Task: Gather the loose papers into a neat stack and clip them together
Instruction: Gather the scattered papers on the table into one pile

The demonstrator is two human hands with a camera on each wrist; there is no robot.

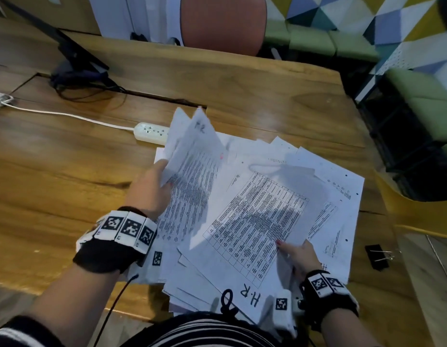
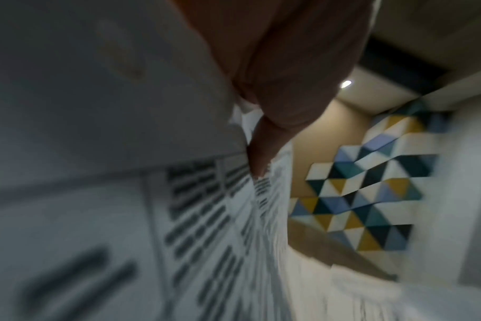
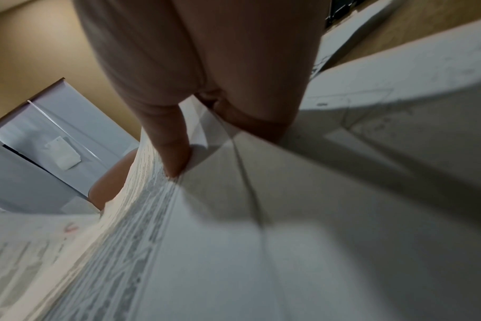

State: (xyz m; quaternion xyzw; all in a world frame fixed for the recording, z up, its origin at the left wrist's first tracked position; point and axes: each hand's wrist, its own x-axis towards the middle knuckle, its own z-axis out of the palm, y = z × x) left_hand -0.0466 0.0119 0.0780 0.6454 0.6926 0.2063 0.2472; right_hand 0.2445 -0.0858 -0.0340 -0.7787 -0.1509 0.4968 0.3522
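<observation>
Loose printed papers (image 1: 330,196) lie fanned across the wooden desk (image 1: 67,176). My left hand (image 1: 152,189) pinches a few raised sheets (image 1: 190,151) at their left edge, thumb on top; the left wrist view, blurred, shows the thumb (image 2: 261,156) on printed paper (image 2: 206,217). My right hand (image 1: 297,254) pinches the near right edge of a sheet with a printed table (image 1: 257,219), lifted over the pile. The right wrist view shows the thumb (image 3: 176,156) on that sheet (image 3: 261,239). A black binder clip (image 1: 376,256) lies on the desk to the right of the papers, untouched.
A white power strip (image 1: 149,131) with its cable lies just behind the papers. A monitor stand (image 1: 74,63) and dark cables sit at the back left. An orange chair (image 1: 222,23) stands beyond the desk. The desk's right edge runs close to the clip.
</observation>
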